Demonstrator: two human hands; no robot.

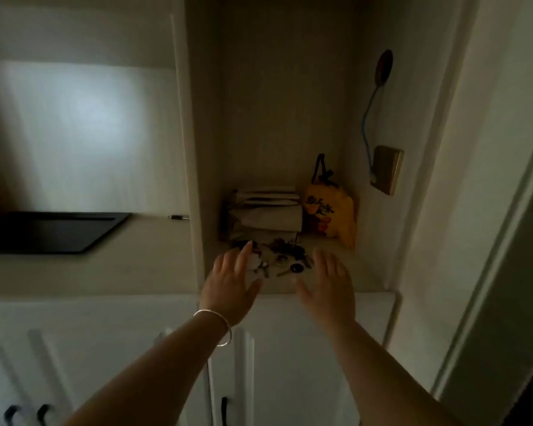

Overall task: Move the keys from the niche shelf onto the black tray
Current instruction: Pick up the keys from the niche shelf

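Here both hands reach into the niche with nothing picked up yet, so the step in hand looks like the approach to the first grasp. The left hand point(233, 279) has a wide grip, fingers spread and palm down, empty; its fingertips lie over the near-left edge of the keys point(285, 259), though whether they touch is hard to tell in the dim light. The right hand point(328, 282) is likewise wide and empty, just right of the pile, its thumb pointing in toward it. The keys lie in a loose dark scatter on the shelf point(336, 272), between the two grips and slightly beyond them, with a pale fob point(254, 261) partly under the left fingers and one round-headed key point(296, 268) nearest the front. Beyond the pile, further from the hands, stand folded papers point(266, 210) and a yellow bag point(331, 215), close enough that a sweep could knock them.

The tray point(48, 232) sits well off to the left of the left grip, on the worktop point(105, 272) outside the niche, past the dividing wall point(194, 179).

The next move, as I judge it, calls for closing both grips inward to gather the scattered bunches without leaving strays, then lifting clear of the shelf and carrying them left around the wall to the tray.
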